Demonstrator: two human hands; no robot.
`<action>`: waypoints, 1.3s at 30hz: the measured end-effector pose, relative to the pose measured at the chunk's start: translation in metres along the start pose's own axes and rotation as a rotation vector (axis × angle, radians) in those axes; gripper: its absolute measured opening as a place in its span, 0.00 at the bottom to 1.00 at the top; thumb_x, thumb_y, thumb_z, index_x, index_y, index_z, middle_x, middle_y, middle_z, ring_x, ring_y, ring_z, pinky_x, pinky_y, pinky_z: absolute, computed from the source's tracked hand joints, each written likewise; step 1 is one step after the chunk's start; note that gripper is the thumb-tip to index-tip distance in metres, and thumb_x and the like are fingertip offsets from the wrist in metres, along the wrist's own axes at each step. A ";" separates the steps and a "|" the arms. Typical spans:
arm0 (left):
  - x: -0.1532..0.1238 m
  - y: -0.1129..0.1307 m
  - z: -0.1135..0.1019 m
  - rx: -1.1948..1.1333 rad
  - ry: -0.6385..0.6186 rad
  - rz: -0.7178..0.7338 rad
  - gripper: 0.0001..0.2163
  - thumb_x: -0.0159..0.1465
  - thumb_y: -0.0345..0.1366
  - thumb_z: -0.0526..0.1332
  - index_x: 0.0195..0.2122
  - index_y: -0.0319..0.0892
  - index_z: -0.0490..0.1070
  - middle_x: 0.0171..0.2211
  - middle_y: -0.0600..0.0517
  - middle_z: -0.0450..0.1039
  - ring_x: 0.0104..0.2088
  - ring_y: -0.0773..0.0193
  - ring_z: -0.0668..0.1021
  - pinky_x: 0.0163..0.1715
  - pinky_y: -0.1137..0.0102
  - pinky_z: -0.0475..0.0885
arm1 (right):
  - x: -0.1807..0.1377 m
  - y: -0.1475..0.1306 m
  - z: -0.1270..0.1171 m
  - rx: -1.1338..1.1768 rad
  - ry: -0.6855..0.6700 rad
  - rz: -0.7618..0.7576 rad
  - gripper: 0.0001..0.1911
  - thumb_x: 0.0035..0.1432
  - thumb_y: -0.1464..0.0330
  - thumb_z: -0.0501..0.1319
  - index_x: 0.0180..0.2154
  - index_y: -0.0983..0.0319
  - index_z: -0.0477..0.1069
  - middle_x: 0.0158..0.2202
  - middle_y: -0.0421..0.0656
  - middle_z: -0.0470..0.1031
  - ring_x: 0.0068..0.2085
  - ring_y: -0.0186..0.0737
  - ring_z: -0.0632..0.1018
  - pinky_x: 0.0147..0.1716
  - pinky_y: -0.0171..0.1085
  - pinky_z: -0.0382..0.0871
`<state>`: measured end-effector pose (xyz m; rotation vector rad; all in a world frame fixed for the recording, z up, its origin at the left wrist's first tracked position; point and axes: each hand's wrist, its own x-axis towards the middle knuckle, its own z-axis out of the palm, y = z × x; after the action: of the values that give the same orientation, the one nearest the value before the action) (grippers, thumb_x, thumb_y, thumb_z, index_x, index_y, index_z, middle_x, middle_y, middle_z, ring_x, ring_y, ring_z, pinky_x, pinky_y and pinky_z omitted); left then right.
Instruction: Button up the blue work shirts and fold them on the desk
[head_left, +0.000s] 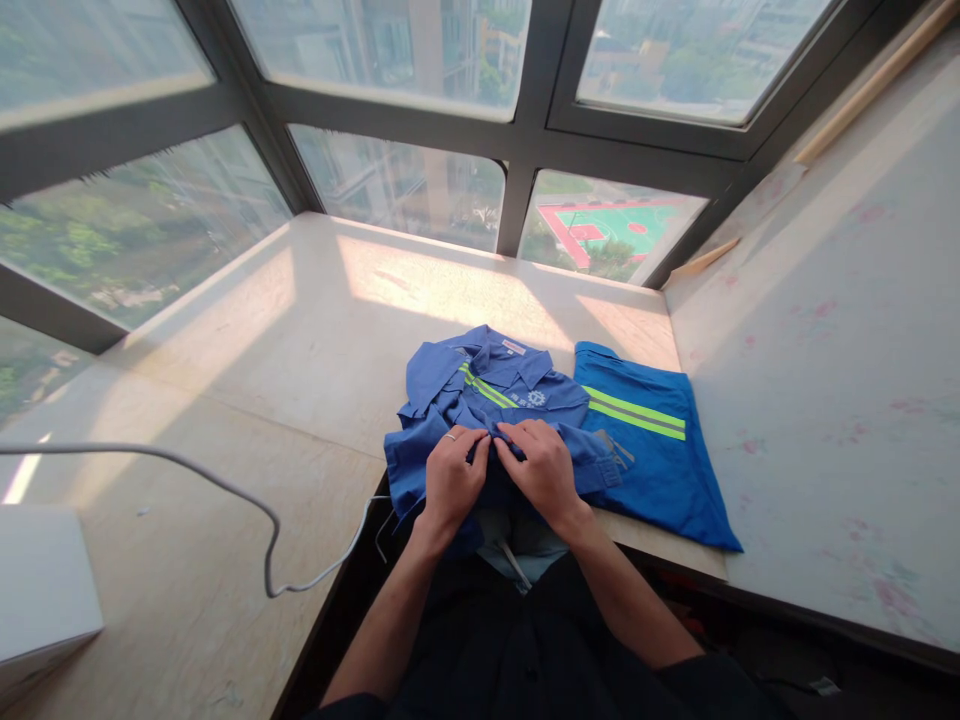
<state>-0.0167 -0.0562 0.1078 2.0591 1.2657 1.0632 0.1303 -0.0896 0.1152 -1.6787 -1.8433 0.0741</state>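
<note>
A blue work shirt [487,385] with yellow-green reflective stripes and a white logo lies collar-away on the pale stone sill [315,330], right in front of me. My left hand [452,478], with a ring on one finger, and my right hand [541,470] meet at the shirt's front placket. Both pinch the fabric there with curled fingers. Beside the shirt on the right lies a folded blue garment [660,450] with a reflective stripe, apart from my hands.
A white cable [225,490] runs across the sill at left and drops over its edge. A white box [41,590] sits at the lower left. Large window panes [405,190] close off the far side. A stained wall [832,330] rises at right.
</note>
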 end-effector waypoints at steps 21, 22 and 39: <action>-0.006 0.012 0.008 -0.195 -0.041 -0.130 0.10 0.67 0.33 0.55 0.37 0.43 0.77 0.35 0.49 0.78 0.37 0.61 0.78 0.41 0.67 0.72 | 0.001 0.000 0.002 0.159 -0.056 0.105 0.12 0.63 0.71 0.57 0.29 0.60 0.76 0.31 0.45 0.80 0.34 0.43 0.78 0.37 0.39 0.69; -0.007 0.012 0.009 -0.184 -0.046 -0.126 0.10 0.67 0.32 0.55 0.37 0.43 0.77 0.35 0.48 0.78 0.37 0.61 0.78 0.41 0.67 0.72 | 0.002 0.002 0.002 0.151 -0.082 0.120 0.12 0.62 0.72 0.58 0.28 0.60 0.76 0.30 0.45 0.79 0.32 0.42 0.77 0.35 0.38 0.68; -0.002 0.009 0.006 -0.178 -0.086 -0.076 0.09 0.68 0.32 0.56 0.38 0.42 0.77 0.35 0.48 0.77 0.37 0.61 0.78 0.41 0.67 0.72 | -0.004 0.023 -0.012 0.487 -0.193 0.201 0.10 0.63 0.68 0.58 0.34 0.61 0.78 0.34 0.43 0.80 0.37 0.41 0.78 0.40 0.37 0.69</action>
<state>-0.0077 -0.0622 0.1101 1.8875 1.1545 1.0043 0.1566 -0.0935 0.1131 -1.5341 -1.6108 0.7314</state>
